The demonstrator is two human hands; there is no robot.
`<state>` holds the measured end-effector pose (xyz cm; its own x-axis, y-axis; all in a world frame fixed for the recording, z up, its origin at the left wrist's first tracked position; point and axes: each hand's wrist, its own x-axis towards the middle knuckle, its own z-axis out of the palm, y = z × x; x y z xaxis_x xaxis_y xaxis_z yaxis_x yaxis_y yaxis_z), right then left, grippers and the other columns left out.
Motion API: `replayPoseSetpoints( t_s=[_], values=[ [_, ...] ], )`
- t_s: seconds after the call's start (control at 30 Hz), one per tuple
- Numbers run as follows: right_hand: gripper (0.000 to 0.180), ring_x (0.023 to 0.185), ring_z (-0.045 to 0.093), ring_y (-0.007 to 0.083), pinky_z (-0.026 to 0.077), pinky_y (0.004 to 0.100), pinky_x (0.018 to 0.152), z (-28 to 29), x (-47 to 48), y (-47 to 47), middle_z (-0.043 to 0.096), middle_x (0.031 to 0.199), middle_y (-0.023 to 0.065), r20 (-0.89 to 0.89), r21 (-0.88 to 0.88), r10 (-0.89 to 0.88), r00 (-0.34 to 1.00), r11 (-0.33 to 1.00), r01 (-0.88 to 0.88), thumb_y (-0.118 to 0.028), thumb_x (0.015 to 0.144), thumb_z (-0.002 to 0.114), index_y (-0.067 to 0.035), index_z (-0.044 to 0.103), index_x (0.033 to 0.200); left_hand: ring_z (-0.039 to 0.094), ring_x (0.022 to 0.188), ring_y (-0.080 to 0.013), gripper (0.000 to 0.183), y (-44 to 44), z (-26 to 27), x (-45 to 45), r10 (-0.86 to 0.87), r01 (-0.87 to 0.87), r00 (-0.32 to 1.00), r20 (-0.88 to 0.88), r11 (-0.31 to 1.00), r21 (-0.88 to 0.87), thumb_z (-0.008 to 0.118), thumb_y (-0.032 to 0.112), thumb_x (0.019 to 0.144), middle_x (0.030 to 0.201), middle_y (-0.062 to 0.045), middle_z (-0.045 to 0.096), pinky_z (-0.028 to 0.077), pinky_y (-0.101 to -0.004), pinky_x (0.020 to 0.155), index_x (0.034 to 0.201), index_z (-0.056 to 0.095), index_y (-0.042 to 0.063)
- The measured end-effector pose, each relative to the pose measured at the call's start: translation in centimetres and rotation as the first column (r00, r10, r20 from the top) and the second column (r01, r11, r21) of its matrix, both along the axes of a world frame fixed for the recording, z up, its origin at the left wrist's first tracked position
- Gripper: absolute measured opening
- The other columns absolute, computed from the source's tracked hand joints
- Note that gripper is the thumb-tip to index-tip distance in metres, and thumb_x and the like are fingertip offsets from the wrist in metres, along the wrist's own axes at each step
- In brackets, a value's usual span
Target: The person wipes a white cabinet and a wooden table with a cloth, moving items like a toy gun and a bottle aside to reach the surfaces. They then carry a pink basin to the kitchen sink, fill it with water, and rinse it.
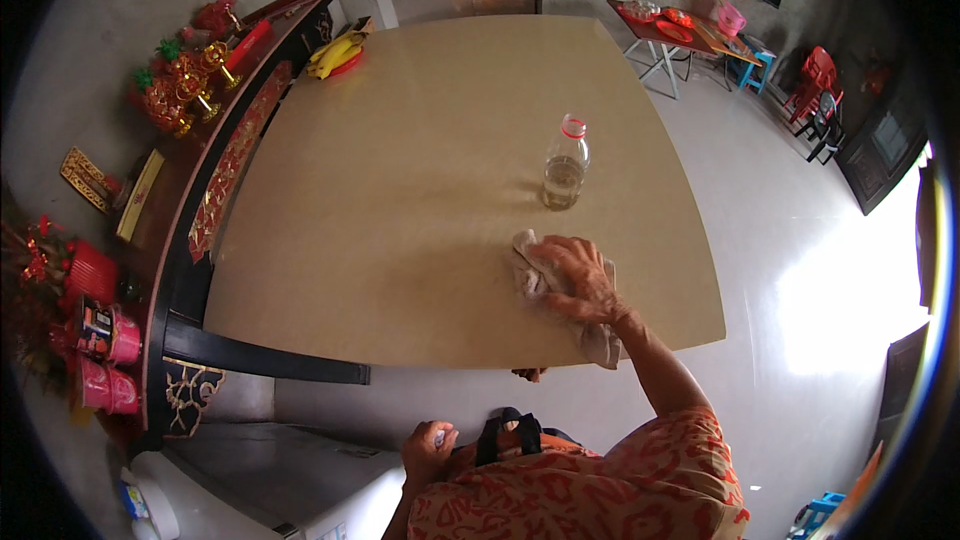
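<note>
A crumpled, pale cloth (531, 277) lies on the tan tabletop (360, 187) near its front right part, one end reaching the front edge. My right hand (581, 281) rests over the cloth with its fingers spread, pressing on it; the fingers look slightly blurred. Just beyond the cloth stands a clear bottle (564, 172) with a red ring at its neck, partly filled with yellowish liquid. Held low beside my body, my left hand (430, 446) is closed around a small whitish object (439, 437), perhaps a bottle cap.
Yellow bananas (335, 55) on a red plate sit at the table's far left corner. Along the left runs a dark carved altar cabinet (180, 240) with gold and red ornaments. A folding table (652, 34) and stacked red chairs (814, 75) stand at the back right.
</note>
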<state>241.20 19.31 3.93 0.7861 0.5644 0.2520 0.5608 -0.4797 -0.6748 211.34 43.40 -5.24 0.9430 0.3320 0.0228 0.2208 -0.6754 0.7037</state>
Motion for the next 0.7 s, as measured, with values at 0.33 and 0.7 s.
replayPoseSetpoints(
  t_s=[0.33, 0.7],
  values=[
    [0.094, 0.123, 0.045, 0.0292, 0.038, 0.0414, 0.1, -0.7, 10.5, 0.4, 0.047, 0.131, 0.019, -0.094, 0.374, -0.355, 0.93, 0.853, 0.363, -0.027, 0.067, 0.082, -0.007, 0.029, 0.142, 0.066, 0.069, -0.0281, 0.021, -0.2, -1.3, 0.9, 0.077, -0.081, 0.996, -0.035, 0.988, -0.134, 0.072, 0.026, 0.079, 0.081, -0.01, 0.065, 0.052, -0.0359, 0.06, 0.091, 0.064, 0.01],
    [0.047, 0.099, 0.059, 0.0189, 0.051, 0.0349, 0.085, -0.6, 12.3, 3.0, 0.062, 0.11, 0.0074, -0.24, 0.407, -0.045, 0.97, 0.902, 0.143, -0.012, 0.076, 0.076, -0.004, 0.055, 0.117, 0.066, 0.069, -0.0241, 0.02, -0.3, -1.9, -1.3, 0.1, -0.099, 0.99, -0.095, 0.995, 0.017, 0.068, 0.033, 0.082, 0.083, -0.006, 0.066, 0.051, -0.0355, 0.058, 0.09, 0.065, 0.015]
  ],
)
